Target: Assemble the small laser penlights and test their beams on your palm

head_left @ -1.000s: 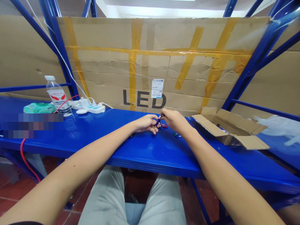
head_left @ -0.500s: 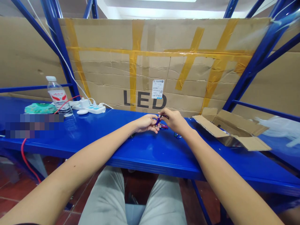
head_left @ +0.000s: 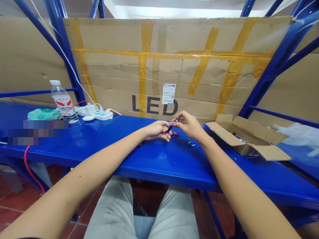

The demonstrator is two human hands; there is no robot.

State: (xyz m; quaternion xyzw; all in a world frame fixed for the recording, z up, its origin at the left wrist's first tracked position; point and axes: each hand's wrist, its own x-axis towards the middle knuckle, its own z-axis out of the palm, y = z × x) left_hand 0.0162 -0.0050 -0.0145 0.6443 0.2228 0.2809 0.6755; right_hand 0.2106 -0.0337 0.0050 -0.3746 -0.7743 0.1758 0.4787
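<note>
Over the blue table, my left hand grips a small shiny purple tube between thumb and fingers. My right hand is close against it at the upper right. Its fingers pinch a small part with a purple piece showing near the fingertips; the part's kind is too small to make out. Below the fingers, a shiny red-purple cylinder lies on the table. A green and blue pair of small carabiners rests under my right wrist. A small dark item is partly hidden by my left wrist.
An opened cardboard box stands to the right. At left are a water bottle, a green packet and a white power strip with cords. A large taped cardboard sheet rises behind the table.
My right hand has shifted slightly up and away from the purple tube, opening a little gap at its upper end. The carabiners now show more fully. My left hand stays nearly in place.
</note>
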